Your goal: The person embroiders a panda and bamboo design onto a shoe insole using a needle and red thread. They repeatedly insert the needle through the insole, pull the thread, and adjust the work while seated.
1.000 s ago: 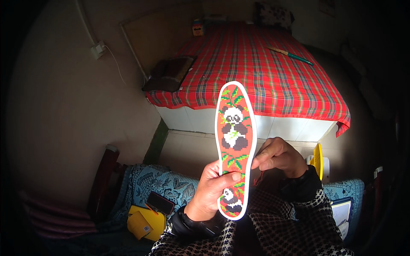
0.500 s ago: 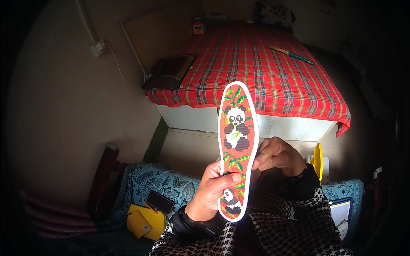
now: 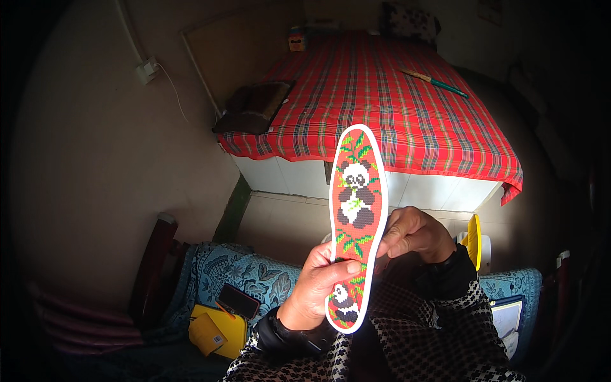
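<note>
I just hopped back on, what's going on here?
A person's left hand holds up a red, white-edged insole with a panda pattern, its thumb across the lower front. The right hand is at the insole's right edge, fingers bent together; the fingertips are too unclear to tell whether they grip anything. Beyond is a red plaid bedcover; at lower left, a dark phone lies by yellow items.

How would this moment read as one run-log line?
left hand: grips panda-patterned insole by lower half | right hand: curled at insole's right edge, grip unclear | beyond: red plaid bed cover
</note>
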Demonstrator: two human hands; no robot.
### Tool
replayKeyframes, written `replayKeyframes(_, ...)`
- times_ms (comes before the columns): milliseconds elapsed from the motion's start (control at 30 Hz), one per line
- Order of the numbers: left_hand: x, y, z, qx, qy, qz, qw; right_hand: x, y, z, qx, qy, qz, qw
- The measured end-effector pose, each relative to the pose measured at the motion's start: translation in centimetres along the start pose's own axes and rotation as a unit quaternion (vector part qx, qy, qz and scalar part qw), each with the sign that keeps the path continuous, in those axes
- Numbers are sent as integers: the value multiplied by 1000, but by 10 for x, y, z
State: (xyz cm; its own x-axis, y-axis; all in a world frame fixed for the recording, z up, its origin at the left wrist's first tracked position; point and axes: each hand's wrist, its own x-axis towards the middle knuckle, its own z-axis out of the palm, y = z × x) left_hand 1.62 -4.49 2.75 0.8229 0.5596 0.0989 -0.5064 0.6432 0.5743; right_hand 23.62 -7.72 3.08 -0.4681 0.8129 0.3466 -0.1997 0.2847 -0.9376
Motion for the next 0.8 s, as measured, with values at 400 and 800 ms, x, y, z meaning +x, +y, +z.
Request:
replayKeyframes(400,-1,-1,-1,-1,5,-6,1000,1,7,-1,-20,-27,-18,999)
replayKeyframes(800,0,-5,-9,-27,-16,-19,999,3,12,3,-34,-2,-51,998)
